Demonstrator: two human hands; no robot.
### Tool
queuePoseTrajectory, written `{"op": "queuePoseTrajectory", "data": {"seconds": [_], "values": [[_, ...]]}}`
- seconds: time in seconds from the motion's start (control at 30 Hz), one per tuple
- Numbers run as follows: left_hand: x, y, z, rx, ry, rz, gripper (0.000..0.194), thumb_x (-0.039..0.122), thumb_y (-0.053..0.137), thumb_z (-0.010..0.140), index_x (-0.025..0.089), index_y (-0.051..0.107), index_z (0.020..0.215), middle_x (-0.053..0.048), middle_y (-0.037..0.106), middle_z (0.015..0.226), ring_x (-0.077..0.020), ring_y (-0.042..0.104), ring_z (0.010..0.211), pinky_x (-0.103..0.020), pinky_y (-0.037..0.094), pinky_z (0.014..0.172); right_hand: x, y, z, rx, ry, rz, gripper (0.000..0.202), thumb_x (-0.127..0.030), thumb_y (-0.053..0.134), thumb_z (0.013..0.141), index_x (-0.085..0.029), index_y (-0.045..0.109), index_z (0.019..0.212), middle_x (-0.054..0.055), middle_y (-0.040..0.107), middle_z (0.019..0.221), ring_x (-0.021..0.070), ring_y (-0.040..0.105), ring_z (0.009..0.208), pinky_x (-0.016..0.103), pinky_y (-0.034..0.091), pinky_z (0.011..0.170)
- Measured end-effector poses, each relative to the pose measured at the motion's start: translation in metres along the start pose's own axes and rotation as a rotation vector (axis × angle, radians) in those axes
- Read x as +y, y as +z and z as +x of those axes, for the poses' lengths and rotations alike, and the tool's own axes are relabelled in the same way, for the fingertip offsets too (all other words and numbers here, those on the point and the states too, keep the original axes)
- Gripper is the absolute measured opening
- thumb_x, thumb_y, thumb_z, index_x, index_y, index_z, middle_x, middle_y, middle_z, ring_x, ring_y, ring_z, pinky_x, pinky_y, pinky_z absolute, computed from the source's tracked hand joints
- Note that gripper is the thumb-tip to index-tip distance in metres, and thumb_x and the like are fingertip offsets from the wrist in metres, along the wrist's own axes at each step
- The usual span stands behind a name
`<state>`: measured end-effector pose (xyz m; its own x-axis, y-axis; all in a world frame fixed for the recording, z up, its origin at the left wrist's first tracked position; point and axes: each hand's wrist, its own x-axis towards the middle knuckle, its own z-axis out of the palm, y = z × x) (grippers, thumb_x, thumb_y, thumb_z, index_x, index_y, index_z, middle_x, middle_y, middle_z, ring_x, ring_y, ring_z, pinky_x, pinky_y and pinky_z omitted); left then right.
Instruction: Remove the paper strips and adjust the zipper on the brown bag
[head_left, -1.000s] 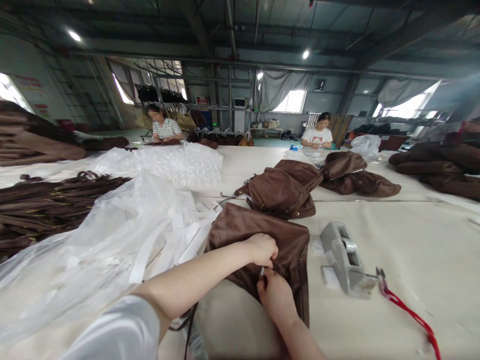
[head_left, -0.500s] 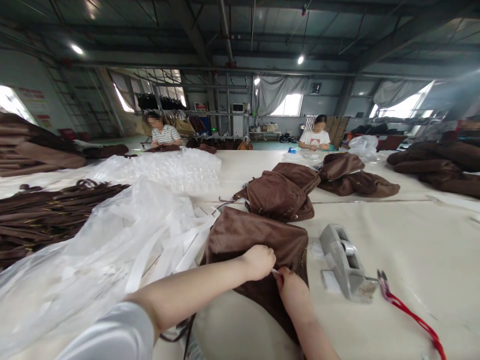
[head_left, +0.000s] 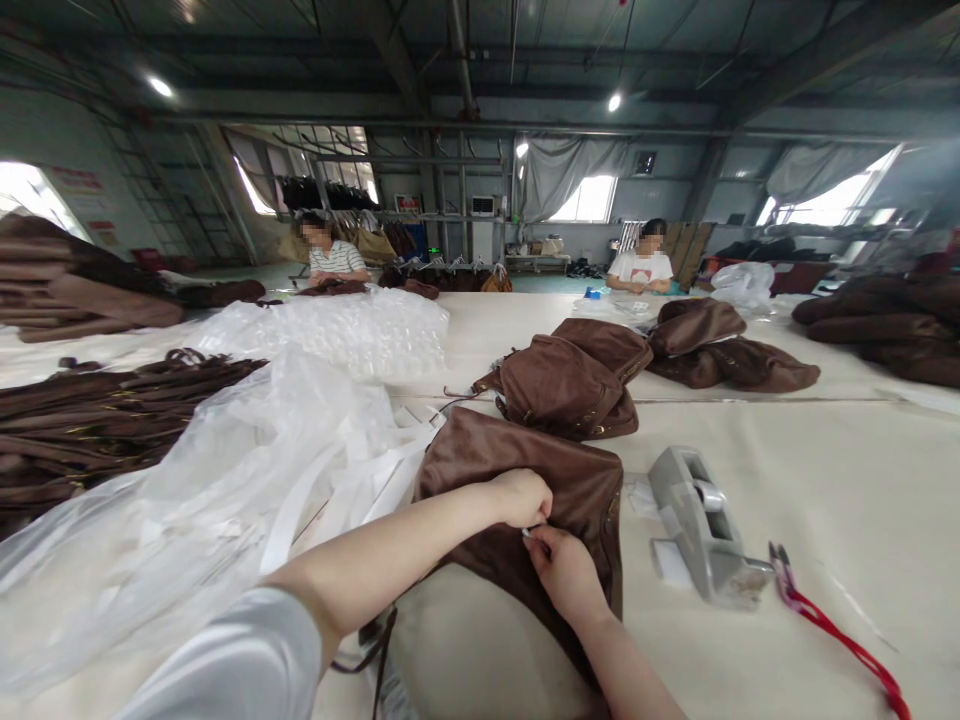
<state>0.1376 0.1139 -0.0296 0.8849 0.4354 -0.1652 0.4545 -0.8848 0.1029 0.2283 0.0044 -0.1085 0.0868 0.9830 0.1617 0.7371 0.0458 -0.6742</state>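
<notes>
A brown leather bag [head_left: 540,445] lies on the pale table in front of me, its strap curving toward the near edge. Over its middle, my left hand [head_left: 523,498] is closed, fingers curled down against the leather; what it pinches is hidden. Just below and right of it, my right hand [head_left: 559,565] is closed too, with a small white piece [head_left: 528,534] between thumb and fingertips. The two hands nearly touch.
Right of the bag stand a grey tape dispenser [head_left: 705,530] and red-handled snippers [head_left: 832,625]. Clear plastic [head_left: 225,480] covers the left, beside stacked brown straps [head_left: 112,430]. More brown bags [head_left: 562,385] lie beyond. Two people [head_left: 641,265] sit at the far side.
My right hand has moved slightly left and up, under my left hand, and the white piece now shows at its fingertips. The whole view has shifted a little.
</notes>
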Motion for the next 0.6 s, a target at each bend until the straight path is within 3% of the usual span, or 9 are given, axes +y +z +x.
{"op": "queuePoseTrajectory", "data": {"seconds": [0.1,0.23,0.33,0.47,0.6], "values": [[0.004,0.0,-0.002,-0.02,0.001,0.068,0.012,0.022,0.068,0.071,0.021,0.073,0.081,-0.003,0.072,0.081,-0.0199,0.066,0.077,-0.027,0.05,0.068,0.005,0.002,-0.003,0.011,0.022,0.028,0.023,-0.028,0.048,0.086,-0.021,0.069,0.078,0.004,0.071,0.075,0.0185,0.064,0.068,0.026,0.041,0.062],[0.014,-0.004,-0.006,-0.03,0.042,0.183,0.014,0.025,0.067,0.073,0.013,0.071,0.078,-0.013,0.069,0.081,-0.0262,0.066,0.079,-0.034,0.052,0.068,0.017,-0.002,-0.013,0.002,0.164,0.046,0.022,-0.028,0.049,0.084,-0.021,0.07,0.081,0.004,0.072,0.071,0.0193,0.065,0.063,0.026,0.042,0.059],[0.022,-0.003,-0.008,-0.005,0.09,0.291,0.018,0.028,0.065,0.076,0.011,0.07,0.078,-0.013,0.068,0.078,-0.0261,0.066,0.074,-0.034,0.052,0.063,0.021,-0.005,-0.016,-0.006,0.224,-0.015,0.022,-0.029,0.05,0.084,-0.021,0.07,0.082,0.005,0.072,0.069,0.0199,0.066,0.061,0.026,0.041,0.055],[0.035,0.01,-0.008,0.018,0.115,0.387,0.006,0.012,0.062,0.076,0.009,0.068,0.077,-0.013,0.065,0.075,-0.0248,0.065,0.066,-0.032,0.051,0.052,0.018,-0.007,-0.013,0.001,0.222,-0.127,0.022,-0.027,0.049,0.086,-0.02,0.07,0.082,0.007,0.072,0.072,0.0198,0.067,0.064,0.026,0.042,0.057],[0.037,0.023,-0.013,0.092,0.11,0.413,0.014,0.008,0.054,0.079,0.005,0.066,0.086,-0.017,0.063,0.082,-0.0248,0.064,0.066,-0.032,0.049,0.049,0.012,-0.008,-0.01,0.024,0.218,-0.303,0.021,-0.024,0.047,0.089,-0.017,0.066,0.083,0.009,0.072,0.075,0.0206,0.069,0.07,0.026,0.042,0.059]]}}
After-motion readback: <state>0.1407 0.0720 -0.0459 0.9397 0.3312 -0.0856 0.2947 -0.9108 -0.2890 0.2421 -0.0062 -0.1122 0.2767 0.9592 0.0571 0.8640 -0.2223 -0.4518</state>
